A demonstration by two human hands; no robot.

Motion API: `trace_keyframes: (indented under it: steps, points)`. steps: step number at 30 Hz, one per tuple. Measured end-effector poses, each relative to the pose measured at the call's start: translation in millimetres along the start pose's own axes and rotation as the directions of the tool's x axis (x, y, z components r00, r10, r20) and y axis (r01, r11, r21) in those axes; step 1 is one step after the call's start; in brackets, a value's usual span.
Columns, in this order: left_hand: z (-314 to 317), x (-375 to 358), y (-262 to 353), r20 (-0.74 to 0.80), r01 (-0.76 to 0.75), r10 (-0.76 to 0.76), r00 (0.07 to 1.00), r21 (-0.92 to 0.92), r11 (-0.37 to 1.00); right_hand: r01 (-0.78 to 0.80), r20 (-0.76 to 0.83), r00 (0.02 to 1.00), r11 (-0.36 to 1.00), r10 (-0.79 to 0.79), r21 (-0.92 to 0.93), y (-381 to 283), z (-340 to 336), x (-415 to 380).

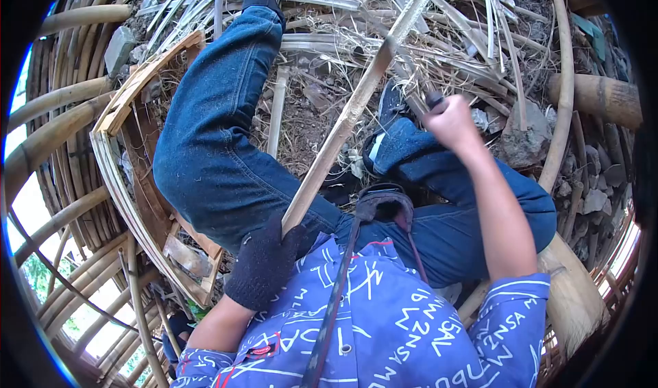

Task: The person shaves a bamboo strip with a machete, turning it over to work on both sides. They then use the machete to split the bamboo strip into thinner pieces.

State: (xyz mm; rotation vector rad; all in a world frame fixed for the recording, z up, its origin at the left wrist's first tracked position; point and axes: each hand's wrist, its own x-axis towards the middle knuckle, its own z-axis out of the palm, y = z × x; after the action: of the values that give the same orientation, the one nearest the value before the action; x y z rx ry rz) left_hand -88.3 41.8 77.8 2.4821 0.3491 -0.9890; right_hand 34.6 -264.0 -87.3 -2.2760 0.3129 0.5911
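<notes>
A long split bamboo strip (332, 141) runs slantwise from my lap up to the top of the view. My left hand (264, 263), in a black knitted glove, is closed round its lower end. Bare and closed, my right hand (452, 122) grips the dark handle (434, 100) of a tool above my bent leg. The tool's blade reaches up and left towards the strip; whether it touches the strip I cannot tell. Thin shavings (415, 83) hang around the blade.
Bamboo strips and shavings (466, 42) litter the ground ahead. Bent slats (123, 182) stand left of my leg (205, 141). Rocks (526, 136) lie at the right, near a thick bamboo pole (596, 99). Bamboo poles (62, 100) line the left side. A strap (336, 299) hangs over my shirt.
</notes>
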Motion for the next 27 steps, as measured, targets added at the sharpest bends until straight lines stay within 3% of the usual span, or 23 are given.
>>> trace_keyframes:
  steps: [3, 5, 9, 13, 17, 20, 21, 23, 27]
  points:
    - [-7.2, 5.2, 5.0, 0.000, -0.031, 0.032, 1.000, -0.064, 0.997, -0.016, -0.003, 1.000, 0.996, 0.016, 0.090, 0.8, -4.7, -0.3]
    - [-14.8, 8.3, 7.5, 0.115, 0.008, 0.012, 0.993, -0.174, 0.985, 0.061, -0.009, 0.998, 0.971, -0.061, 0.230, -12.3, 5.1, -20.6]
    - [-16.8, 15.2, 3.5, 0.159, 0.012, 0.011, 0.987, -0.148, 0.989, 0.192, 0.146, 0.965, 0.967, -0.217, 0.166, -30.2, 25.4, -39.3]
    - [-21.8, 17.5, 9.7, 0.199, 0.081, -0.056, 0.978, -0.121, 0.989, 0.185, 0.159, 0.967, 0.979, -0.198, 0.090, -32.1, 26.0, -29.7]
    - [-19.8, 18.9, 9.7, 0.207, 0.132, -0.119, 0.971, -0.047, 0.990, 0.243, 0.110, 0.967, 0.960, -0.229, -0.139, -24.4, 20.5, -14.7]
    - [-16.0, 16.7, 1.9, 0.170, 0.105, -0.101, 0.980, -0.015, 0.994, 0.184, 0.045, 0.983, 0.970, -0.179, -0.160, -8.0, 14.8, -7.5]
    - [-13.8, 17.3, -1.3, 0.168, 0.105, -0.102, 0.981, -0.012, 0.994, 0.148, 0.074, 0.987, 0.986, -0.142, -0.080, -5.1, 10.6, -6.4]
    - [-9.5, 16.6, -6.4, 0.092, 0.043, -0.027, 0.995, -0.176, 0.983, 0.159, 0.032, 0.987, 0.975, -0.156, -0.154, -5.0, 11.6, -5.7]
    - [-15.6, 19.6, -5.8, 0.164, 0.122, -0.107, 0.981, -0.085, 0.989, 0.271, -0.097, 0.957, 0.962, -0.273, -0.035, -20.5, 11.2, -33.3]
